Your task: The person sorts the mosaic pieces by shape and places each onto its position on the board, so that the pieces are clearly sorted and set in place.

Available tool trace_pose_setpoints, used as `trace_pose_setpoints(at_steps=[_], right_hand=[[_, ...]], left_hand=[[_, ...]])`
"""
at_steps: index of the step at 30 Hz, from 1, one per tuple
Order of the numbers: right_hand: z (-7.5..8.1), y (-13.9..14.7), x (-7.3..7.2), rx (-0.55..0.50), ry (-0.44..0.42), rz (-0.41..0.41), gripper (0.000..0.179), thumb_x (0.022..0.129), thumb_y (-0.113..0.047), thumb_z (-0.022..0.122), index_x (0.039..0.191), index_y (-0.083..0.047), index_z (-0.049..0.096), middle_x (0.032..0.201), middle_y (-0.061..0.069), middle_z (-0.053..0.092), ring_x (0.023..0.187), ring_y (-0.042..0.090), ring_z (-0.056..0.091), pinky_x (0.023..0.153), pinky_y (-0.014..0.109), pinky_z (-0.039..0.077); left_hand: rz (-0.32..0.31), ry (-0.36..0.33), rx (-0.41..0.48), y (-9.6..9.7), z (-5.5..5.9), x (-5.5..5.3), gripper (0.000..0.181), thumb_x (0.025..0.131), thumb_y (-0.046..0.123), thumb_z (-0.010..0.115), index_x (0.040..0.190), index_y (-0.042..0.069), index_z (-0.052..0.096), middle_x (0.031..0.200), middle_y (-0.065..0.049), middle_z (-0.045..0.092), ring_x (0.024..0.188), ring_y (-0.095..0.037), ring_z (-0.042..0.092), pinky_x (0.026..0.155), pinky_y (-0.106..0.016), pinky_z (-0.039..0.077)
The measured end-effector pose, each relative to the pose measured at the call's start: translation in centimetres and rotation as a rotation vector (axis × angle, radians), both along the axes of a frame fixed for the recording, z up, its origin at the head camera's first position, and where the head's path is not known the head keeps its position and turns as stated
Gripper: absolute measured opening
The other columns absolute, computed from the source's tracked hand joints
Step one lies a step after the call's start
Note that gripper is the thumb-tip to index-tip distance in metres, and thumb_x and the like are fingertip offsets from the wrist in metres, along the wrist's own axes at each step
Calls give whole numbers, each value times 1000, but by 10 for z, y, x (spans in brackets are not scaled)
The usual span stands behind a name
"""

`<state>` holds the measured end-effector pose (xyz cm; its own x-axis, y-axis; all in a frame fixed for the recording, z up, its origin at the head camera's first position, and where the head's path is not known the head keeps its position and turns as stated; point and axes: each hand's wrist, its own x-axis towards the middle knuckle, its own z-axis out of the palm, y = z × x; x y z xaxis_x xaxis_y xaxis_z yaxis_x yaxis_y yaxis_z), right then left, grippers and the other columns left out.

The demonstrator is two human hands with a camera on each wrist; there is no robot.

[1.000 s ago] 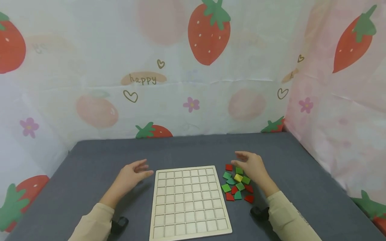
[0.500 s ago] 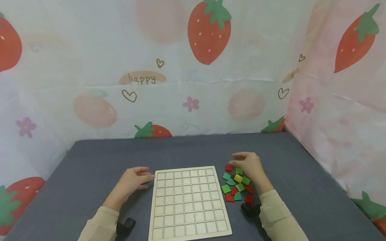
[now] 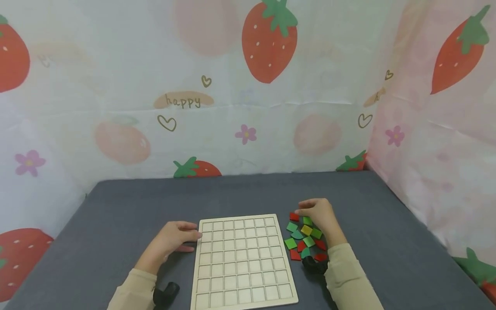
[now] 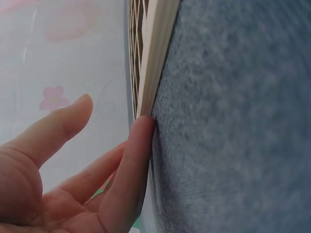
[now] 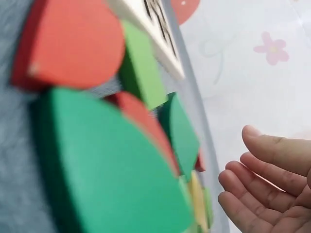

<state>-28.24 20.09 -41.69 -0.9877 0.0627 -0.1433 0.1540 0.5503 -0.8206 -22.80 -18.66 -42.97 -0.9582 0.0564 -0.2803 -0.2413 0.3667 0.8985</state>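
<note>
A pale wooden grid board (image 3: 242,254) with rows of square cells lies on the table, its near edge low in the head view. Beside its upper left edge is my left hand (image 3: 176,237); in the left wrist view a fingertip (image 4: 143,127) touches the board's side (image 4: 156,53), while the thumb stands off. Several red, green and yellow flat blocks (image 3: 306,230) lie loose to the right of the board. Over the far end of these blocks hovers my right hand (image 3: 318,213). The right wrist view shows its thumb and fingers (image 5: 238,187) apart, holding nothing.
Dark grey cloth (image 3: 232,193) covers the table, with a strawberry-print curtain (image 3: 271,120) behind and at both sides. Black straps with camera mounts (image 3: 315,265) sit at both wrists. A green rounded block (image 5: 112,170) looms close in the right wrist view.
My left hand has come right and nearer, reaching the board's left edge. My right hand has dropped slightly and its forearm has shifted left. Board and blocks stay in place.
</note>
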Motion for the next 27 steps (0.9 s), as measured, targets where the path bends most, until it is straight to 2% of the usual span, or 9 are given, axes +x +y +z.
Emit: trace_pose_setpoints(at_steps=[10,20,27], right_hand=[[-7,0,-2,43,-33,-3,36,90,-13,72,124,-2,68,134,22,61,130,44,49,106,60,46],[-13,1,-5,72,-62,3,31,88,-9,74,118,-3,72,131,23,62,124,44,53,100,58,50],[-14,-3,-5,91,-72,-13,35,87,-9,74,121,-2,70,129,24,63,120,43,56,95,55,53]], left_hand=[[26,-43,24,2,-5,1,52,88,3,71,135,-10,53,130,-29,58,101,-25,70,76,-38,64],[36,1,-14,3,-8,4,52,84,-6,71,133,-8,55,119,-23,60,87,-19,69,74,-36,64],[3,26,-20,1,-10,5,48,86,-7,68,132,-8,54,115,-22,59,83,-19,68,73,-36,63]])
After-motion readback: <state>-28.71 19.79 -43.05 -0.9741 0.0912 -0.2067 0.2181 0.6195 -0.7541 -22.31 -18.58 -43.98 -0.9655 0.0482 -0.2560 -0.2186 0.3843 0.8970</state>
